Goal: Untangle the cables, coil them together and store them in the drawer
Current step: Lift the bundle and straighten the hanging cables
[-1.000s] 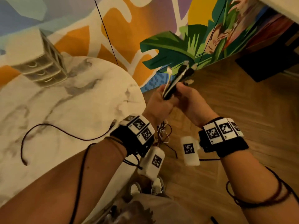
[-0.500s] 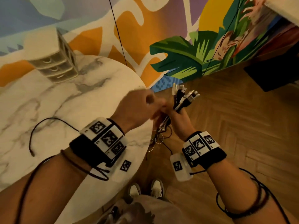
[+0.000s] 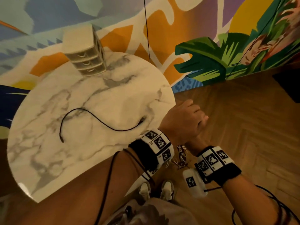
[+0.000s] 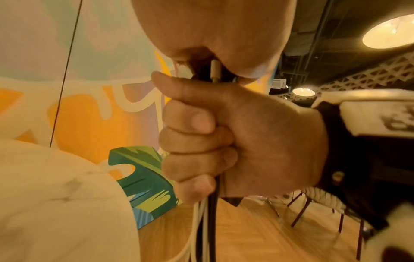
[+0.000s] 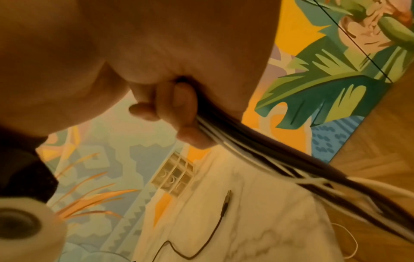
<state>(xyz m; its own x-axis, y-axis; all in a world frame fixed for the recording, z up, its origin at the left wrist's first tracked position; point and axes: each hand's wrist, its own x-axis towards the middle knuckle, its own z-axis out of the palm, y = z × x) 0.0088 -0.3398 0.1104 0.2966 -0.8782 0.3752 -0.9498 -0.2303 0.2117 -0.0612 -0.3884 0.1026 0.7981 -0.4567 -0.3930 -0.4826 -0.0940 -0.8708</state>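
A bundle of black and white cables (image 5: 268, 156) runs through my right hand (image 4: 224, 141), whose fingers (image 5: 174, 109) are curled tightly round it. My left hand (image 3: 183, 120) sits on top of the right one and closes over the bundle's upper ends; one pale connector (image 4: 215, 70) shows between the two hands. In the head view the right hand (image 3: 194, 144) is almost hidden under the left. The loose tangle (image 3: 181, 158) hangs below both wrists, off the table's right edge. A single black cable (image 3: 97, 121) lies on the marble table (image 3: 65, 159). The small white drawer unit (image 3: 87, 64) stands shut at the table's far edge.
The round table is to my left, with its edge close to my left forearm. Wooden floor (image 3: 243, 127) spreads to the right and a painted mural wall stands behind. My shoes (image 3: 155, 190) are below the hands. Chairs (image 4: 313, 203) stand further off.
My left hand has moved over the connector ends that stuck up from the bundle and now covers them. Both hands have dropped lower, beside the table's edge.
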